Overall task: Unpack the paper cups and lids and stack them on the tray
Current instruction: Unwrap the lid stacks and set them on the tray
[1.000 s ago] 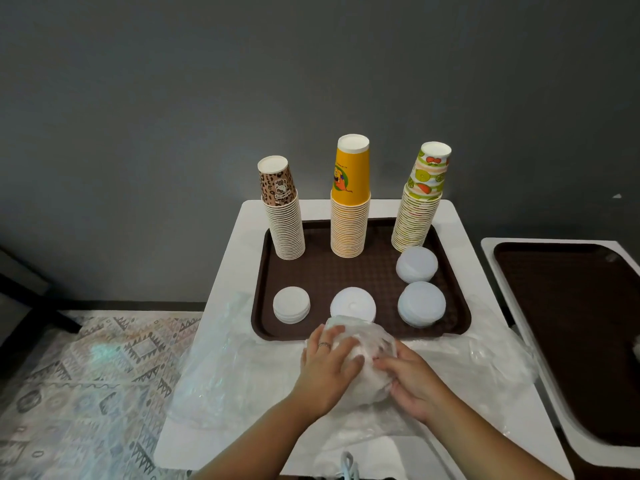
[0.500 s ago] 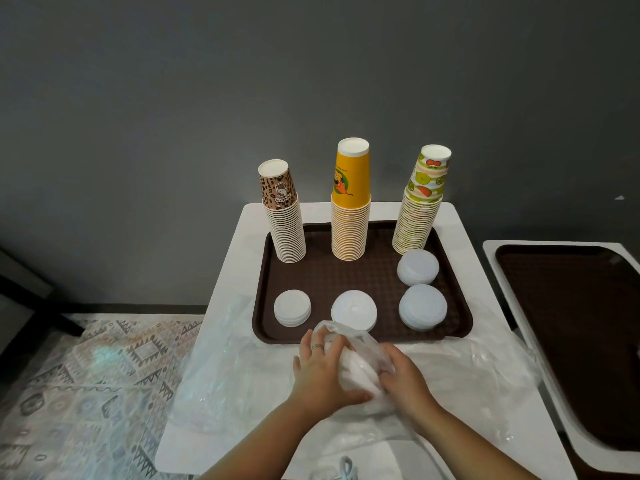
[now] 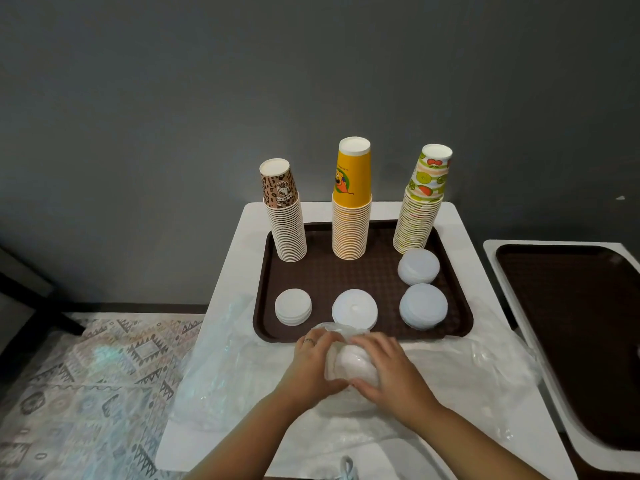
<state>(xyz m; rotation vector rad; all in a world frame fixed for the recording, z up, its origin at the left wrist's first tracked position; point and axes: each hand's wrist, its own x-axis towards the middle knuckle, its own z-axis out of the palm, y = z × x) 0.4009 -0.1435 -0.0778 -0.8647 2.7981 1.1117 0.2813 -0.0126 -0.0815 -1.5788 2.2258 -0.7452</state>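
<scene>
Both hands, left hand (image 3: 313,367) and right hand (image 3: 389,370), curl fingers round bagged lids (image 3: 351,363); slippery film risks spilling them off the surface (image 3: 242,393).

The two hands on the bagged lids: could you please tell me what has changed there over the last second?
Both hands keep gripping the bagged lids; the right hand has slid from the side up over the top, while the left hand stayed on the left side. The cup stacks and lid piles on the tray are unchanged.
</scene>
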